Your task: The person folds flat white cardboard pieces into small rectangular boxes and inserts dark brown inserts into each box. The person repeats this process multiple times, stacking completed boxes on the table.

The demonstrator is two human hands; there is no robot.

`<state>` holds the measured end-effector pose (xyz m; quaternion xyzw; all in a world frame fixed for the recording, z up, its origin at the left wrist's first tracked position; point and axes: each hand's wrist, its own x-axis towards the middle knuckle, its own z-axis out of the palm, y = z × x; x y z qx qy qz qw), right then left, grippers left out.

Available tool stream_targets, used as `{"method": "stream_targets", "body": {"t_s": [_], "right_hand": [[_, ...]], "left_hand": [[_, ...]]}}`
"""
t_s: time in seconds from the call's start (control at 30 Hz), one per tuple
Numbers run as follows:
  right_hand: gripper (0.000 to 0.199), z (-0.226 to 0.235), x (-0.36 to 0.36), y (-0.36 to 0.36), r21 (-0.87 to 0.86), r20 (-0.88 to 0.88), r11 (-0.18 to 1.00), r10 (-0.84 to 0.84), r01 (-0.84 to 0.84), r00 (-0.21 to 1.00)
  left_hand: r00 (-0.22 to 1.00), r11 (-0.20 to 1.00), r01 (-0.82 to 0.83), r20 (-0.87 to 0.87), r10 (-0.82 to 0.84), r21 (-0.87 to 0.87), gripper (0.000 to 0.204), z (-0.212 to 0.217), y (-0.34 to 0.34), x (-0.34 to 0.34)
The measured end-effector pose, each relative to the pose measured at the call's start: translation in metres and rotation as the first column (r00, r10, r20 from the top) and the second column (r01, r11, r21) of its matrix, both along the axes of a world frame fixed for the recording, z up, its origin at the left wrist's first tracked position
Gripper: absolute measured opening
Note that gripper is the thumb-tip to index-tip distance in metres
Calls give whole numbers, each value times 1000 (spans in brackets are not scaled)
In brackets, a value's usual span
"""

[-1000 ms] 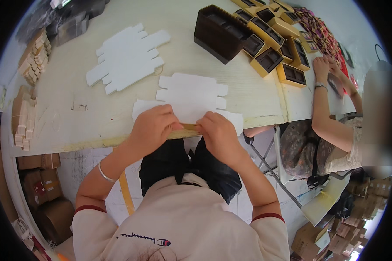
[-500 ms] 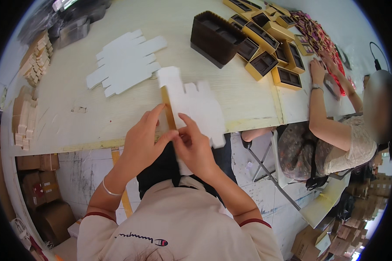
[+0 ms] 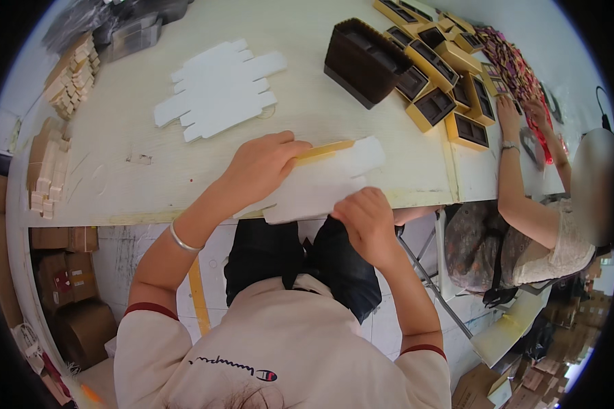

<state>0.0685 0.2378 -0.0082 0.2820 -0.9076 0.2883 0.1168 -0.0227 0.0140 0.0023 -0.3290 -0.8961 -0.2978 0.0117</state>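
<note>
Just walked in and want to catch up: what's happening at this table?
A person is working a flat white cardboard box blank at the near edge of the table. The left hand presses on its yellow-edged side, and the right hand grips its near corner. A stack of more white blanks lies farther back, beside a dark brown tray stack and yellow boxes with brown inserts. Another person's hands work at the right.

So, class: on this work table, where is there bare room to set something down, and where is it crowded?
Bare tabletop lies between the flat white cutouts and the near edge, left of the left hand. Another patch lies between the cutouts and the dark tray stack. The yellow boxes crowd the far right.
</note>
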Motion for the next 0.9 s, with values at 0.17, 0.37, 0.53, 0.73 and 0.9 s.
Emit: {"method": "stream_targets", "body": {"t_s": [0.17,0.37,0.53,0.73,0.9], "right_hand": [[19,0,-40,-35,69,-330,987,-114,145,937],[28,-25,3,-27,108,-348,994,33,5,937],[20,-11,-6,-28,61,-184,998,31,-21,982],[14,12,-43,-28,-50,198,996,83,-74,977],[12,18,-54,-19,65,133,984,155,-164,979]], "left_hand": [[993,999,30,111,-28,-17,25,10,-1,-8],[996,997,77,48,-77,-13,22,5,-4,-3],[994,994,106,-21,-105,31,21,-1,-1,3],[985,987,158,68,-160,35,27,4,-8,1],[992,984,113,-38,-119,-141,50,12,-10,27]]}}
